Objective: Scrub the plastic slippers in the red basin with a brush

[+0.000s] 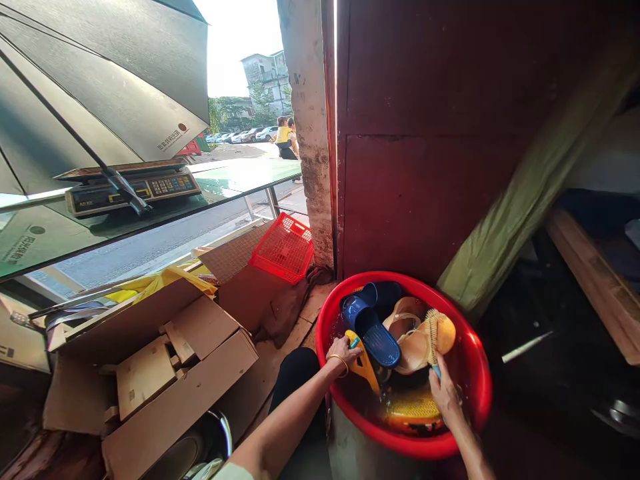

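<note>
A red tub (479,373) of water holds several slippers and sandals. At its left side my left hand (341,353), with a bracelet at the wrist, is closed on a yellow slipper (369,377) tilted over the water. My right hand (447,395) is closed round the blue handle of a scrub brush (434,337), bristle head up, in front of the beige sandals (413,352). Between my hands lies a blue slipper (380,340), and a second dark blue one (387,293) is behind it. Nearest me, a yellow slipper with a textured surface (415,405) is partly under water.
An open cardboard box (175,400) with wooden pieces stands at the left. A red plastic basket (284,250) lies beyond it. A scale (135,190) sits on a glass-topped counter under an umbrella (115,80). Behind the tub rises a dark red door (400,200). People are outside.
</note>
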The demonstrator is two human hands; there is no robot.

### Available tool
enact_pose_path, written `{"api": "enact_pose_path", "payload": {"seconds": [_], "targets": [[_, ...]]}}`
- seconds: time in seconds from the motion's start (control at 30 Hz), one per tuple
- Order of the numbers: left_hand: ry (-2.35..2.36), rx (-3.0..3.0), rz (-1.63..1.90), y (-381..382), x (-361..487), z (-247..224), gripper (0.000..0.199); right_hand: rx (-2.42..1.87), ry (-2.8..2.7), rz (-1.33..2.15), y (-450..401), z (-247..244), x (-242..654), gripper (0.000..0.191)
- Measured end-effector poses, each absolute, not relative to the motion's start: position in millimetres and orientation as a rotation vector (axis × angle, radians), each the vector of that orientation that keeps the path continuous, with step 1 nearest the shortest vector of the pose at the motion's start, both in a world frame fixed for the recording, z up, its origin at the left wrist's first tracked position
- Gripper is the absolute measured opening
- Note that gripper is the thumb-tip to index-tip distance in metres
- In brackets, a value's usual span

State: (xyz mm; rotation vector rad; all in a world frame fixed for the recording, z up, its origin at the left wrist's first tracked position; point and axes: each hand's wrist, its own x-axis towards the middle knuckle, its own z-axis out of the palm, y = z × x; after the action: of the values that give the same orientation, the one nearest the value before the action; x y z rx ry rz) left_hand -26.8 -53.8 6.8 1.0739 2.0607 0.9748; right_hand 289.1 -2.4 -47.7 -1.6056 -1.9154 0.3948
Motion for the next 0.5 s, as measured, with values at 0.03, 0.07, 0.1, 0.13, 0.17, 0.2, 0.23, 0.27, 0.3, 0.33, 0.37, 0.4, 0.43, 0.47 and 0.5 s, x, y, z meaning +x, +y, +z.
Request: {"api": "enact_pose_path", "payload": {"seconds": [0.03,0.07,0.1,0.13,0.17,0.2,0.23,0.27,0.3,0.33,0.37,0.4,0.43,0.47,0.5], "targets": [[2.071,1.111,0.936,-59.2,-24.4,9.8,0.03,-1.629,-1.92,0.416,-5.8,-40.9,287.2,0.062],[2.082,1.158,0.906,-65.2,-21.6,12.3,0.029,-1.647,-1.922,0.431,-9.7,-33.4,285.1,0.062],[2.09,1.194,0.907,-71.1,-18.7,14.3,0.026,-1.645,-1.933,0.447,-13.5,-26.0,282.9,0.062],[2.084,1.214,0.919,-76.6,-15.8,15.6,0.023,-1.652,-1.938,0.46,-16.8,-19.1,280.8,0.062],[2.032,1.243,0.995,-81.2,-13.1,16.7,0.021,-1.677,-1.935,0.468,-19.3,-13.3,278.9,0.062],[1.987,1.252,1.095,-84.5,-10.9,17.8,0.021,-1.694,-1.95,0.482,-20.9,-8.9,277.5,0.061],[1.934,1.258,1.169,-86.3,-9.4,19.4,0.023,-1.712,-1.968,0.502,-21.8,-5.8,276.7,0.061],[1.878,1.26,1.22,-86.5,-8.5,22.1,0.023,-1.713,-1.981,0.513,-22.3,-3.8,276.4,0.062],[1.826,1.259,1.25,-85.2,-8.5,26.3,0.024,-1.707,-1.991,0.514,-22.6,-2.7,276.4,0.062],[1.77,1.261,1.26,-82.6,-9.1,32.1,0.026,-1.707,-1.993,0.507,-22.9,-2.2,276.6,0.061],[1.704,1.266,1.26,-78.8,-10.3,39.6,0.028,-1.712,-1.991,0.494,-23.5,-1.8,276.7,0.061],[1.626,1.274,1.26,-73.9,-11.9,48.3,0.031,-1.724,-1.987,0.476,-24.2,-1.5,276.7,0.06],[1.534,1.28,1.263,-68.0,-13.6,57.7,0.035,-1.744,-1.984,0.46,-25.1,-1.0,276.5,0.06],[1.432,1.284,1.264,-61.4,-15.1,67.0,0.038,-1.766,-1.985,0.447,-25.9,-0.5,276.0,0.059],[1.328,1.283,1.26,-53.9,-16.2,75.6,0.042,-1.784,-1.991,0.44,-26.7,0.2,275.5,0.059]]}}
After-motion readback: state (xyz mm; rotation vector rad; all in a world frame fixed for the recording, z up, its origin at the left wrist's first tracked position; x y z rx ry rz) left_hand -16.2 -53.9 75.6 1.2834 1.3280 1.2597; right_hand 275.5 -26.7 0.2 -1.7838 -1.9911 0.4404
